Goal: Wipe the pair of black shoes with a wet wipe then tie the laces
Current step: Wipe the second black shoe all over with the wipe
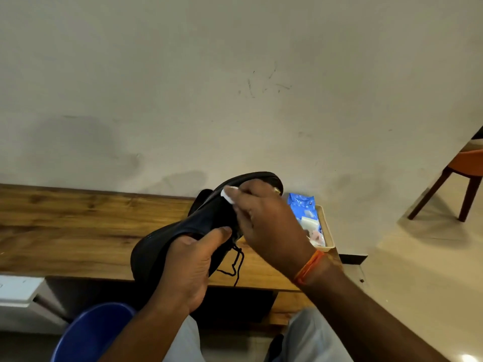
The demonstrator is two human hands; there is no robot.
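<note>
Shoe and its laces: uniformly black; wipe against it: white. Wipes packet: blue with white markings, lying in a cream tray; wrist thread: orange. Table: brown woodgrain (darker streaks throughout); bin: blue; wall: off-white with grey smudges; chair: orange seat, dark brown legs.

black shoe tilted, loose laces, white wipe on it

A scuffed, pale wall rises beyond the hands; a wooden worktop runs beneath them. Right of them, glossy beige floor and an orange chair.
</note>
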